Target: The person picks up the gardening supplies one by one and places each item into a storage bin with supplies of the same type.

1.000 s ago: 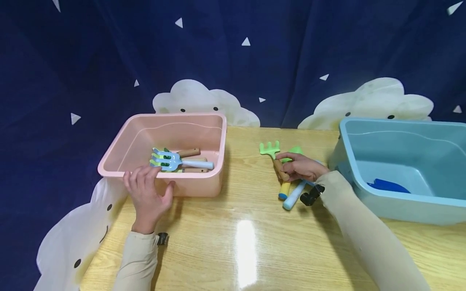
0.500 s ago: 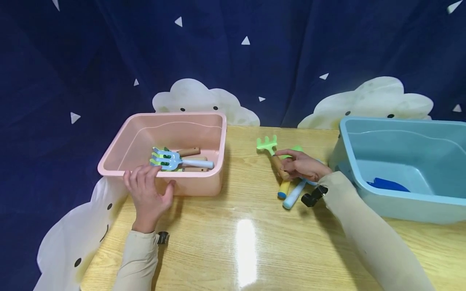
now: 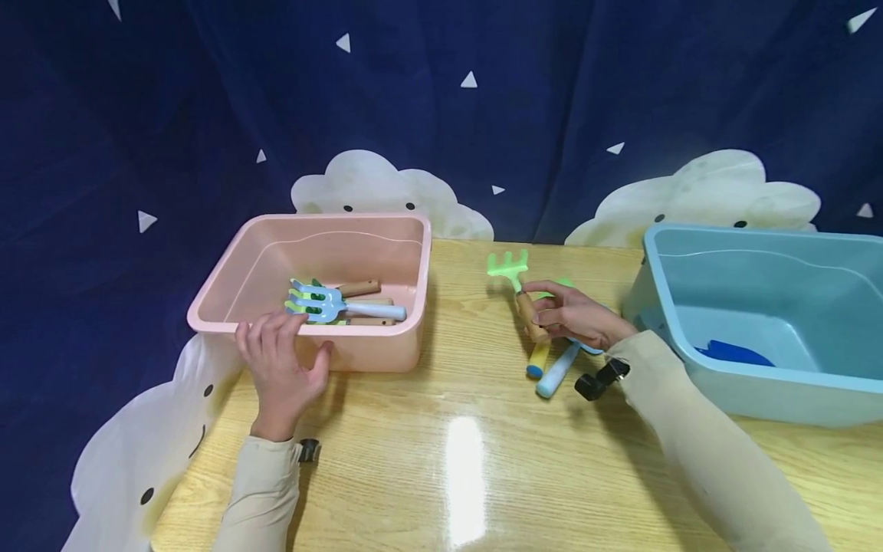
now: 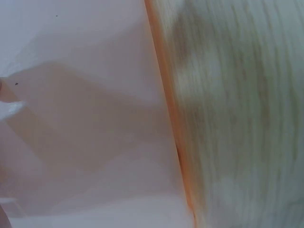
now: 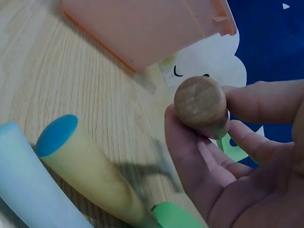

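My right hand (image 3: 576, 316) pinches the wooden handle of a small green hand rake (image 3: 508, 267) between thumb and fingers. In the right wrist view the round handle end (image 5: 200, 102) faces the camera, and the rake's shadow falls on the table apart from it. Below that hand lie a yellow handle with a blue end (image 5: 90, 166), a light blue handle (image 3: 557, 371) and a green tool head (image 5: 175, 216), partly hidden. My left hand (image 3: 283, 376) grips the front rim of a pink bin (image 3: 372, 349), fingers over the edge and thumb outside.
Inside the pink bin are a light blue fork (image 3: 324, 305) and several wooden-handled tools (image 3: 360, 288). A blue bin (image 3: 766, 383) on the right holds a dark blue tool piece (image 3: 735, 353). A dark blue curtain (image 3: 538, 115) hangs behind the table (image 3: 386, 460).
My right hand has raised the green rake off the pile, its tines shifting slightly up and away. The left hand has stayed on the pink bin's rim.
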`<state>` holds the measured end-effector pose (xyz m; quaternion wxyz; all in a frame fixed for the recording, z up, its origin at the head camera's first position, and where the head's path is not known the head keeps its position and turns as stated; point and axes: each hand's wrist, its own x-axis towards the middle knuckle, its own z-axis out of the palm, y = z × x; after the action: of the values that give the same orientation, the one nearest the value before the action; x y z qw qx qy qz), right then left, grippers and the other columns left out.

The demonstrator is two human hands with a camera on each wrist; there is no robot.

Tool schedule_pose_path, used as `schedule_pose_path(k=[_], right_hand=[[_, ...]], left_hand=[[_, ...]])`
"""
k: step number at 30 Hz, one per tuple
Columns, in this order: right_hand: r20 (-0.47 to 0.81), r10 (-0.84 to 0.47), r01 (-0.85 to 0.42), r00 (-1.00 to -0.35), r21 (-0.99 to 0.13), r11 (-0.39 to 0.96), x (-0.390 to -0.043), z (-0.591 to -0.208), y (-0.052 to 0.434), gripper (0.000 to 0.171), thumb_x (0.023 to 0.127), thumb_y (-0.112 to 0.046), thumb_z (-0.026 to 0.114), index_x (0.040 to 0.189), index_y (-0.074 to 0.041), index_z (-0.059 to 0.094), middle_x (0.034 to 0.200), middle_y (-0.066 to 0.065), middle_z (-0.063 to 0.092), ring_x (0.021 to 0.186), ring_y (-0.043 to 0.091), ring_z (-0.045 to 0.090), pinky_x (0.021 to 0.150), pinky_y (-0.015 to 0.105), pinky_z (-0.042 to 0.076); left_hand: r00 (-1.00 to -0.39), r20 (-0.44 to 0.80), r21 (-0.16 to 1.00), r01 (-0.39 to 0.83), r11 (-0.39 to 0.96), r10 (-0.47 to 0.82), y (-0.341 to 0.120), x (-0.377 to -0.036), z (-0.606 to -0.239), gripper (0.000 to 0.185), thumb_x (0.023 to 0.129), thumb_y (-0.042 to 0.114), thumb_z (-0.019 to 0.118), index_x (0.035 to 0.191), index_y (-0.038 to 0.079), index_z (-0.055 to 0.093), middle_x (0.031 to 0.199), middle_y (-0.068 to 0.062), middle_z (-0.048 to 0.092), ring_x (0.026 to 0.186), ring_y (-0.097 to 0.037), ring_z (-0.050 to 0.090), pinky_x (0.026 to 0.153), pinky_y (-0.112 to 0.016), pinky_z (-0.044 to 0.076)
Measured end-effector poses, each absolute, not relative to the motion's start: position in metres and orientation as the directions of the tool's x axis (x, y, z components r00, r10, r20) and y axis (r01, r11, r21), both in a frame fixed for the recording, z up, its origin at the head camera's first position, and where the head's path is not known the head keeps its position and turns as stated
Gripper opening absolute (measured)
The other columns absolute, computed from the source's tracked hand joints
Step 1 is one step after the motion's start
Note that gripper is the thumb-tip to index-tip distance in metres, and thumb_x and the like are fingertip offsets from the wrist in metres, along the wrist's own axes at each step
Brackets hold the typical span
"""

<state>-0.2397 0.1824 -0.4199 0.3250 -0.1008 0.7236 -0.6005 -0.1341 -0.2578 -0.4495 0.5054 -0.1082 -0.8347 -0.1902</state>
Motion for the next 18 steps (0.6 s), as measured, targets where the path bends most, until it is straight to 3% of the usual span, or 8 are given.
schedule_pose_path(k=[6, 11, 18], right_hand=[[-0.313, -0.531, 0.215, -0.787, -0.947, 0.240, -0.233, -0.413, 0.178, 0.067, 0.094, -0.002, 0.055, 0.154, -0.008, 0.025, 0.119, 0.008, 0.048, 0.089, 0.010, 0.059, 0.079, 0.030, 0.053], [-0.269, -0.514, 0.170, -0.814, -0.958, 0.231, -0.226, -0.406, 0.174, 0.066, 0.094, 0.000, 0.053, 0.153, -0.010, 0.027, 0.131, 0.015, 0.044, 0.078, 0.008, 0.054, 0.066, 0.022, 0.046], [-0.247, -0.506, 0.155, -0.826, -0.964, 0.217, -0.216, -0.392, 0.171, 0.067, 0.093, 0.002, 0.052, 0.153, -0.009, 0.025, 0.140, 0.024, 0.041, 0.090, 0.009, 0.066, 0.071, 0.023, 0.052]], left_hand=[[-0.471, 0.882, 0.212, 0.370, 0.904, -0.015, -0.258, -0.134, -0.449, 0.046, 0.074, 0.026, 0.065, 0.112, 0.001, 0.060, 0.107, -0.020, 0.058, 0.111, -0.039, 0.046, 0.115, -0.057, 0.014], [-0.470, 0.883, 0.210, 0.365, 0.907, -0.015, -0.258, -0.134, -0.449, 0.046, 0.074, 0.027, 0.065, 0.113, 0.001, 0.060, 0.107, -0.020, 0.058, 0.112, -0.039, 0.046, 0.114, -0.058, 0.015], [-0.460, 0.888, 0.209, 0.370, 0.905, -0.017, -0.258, -0.135, -0.449, 0.045, 0.074, 0.026, 0.064, 0.111, 0.002, 0.060, 0.107, -0.019, 0.058, 0.111, -0.039, 0.046, 0.115, -0.056, 0.015]])
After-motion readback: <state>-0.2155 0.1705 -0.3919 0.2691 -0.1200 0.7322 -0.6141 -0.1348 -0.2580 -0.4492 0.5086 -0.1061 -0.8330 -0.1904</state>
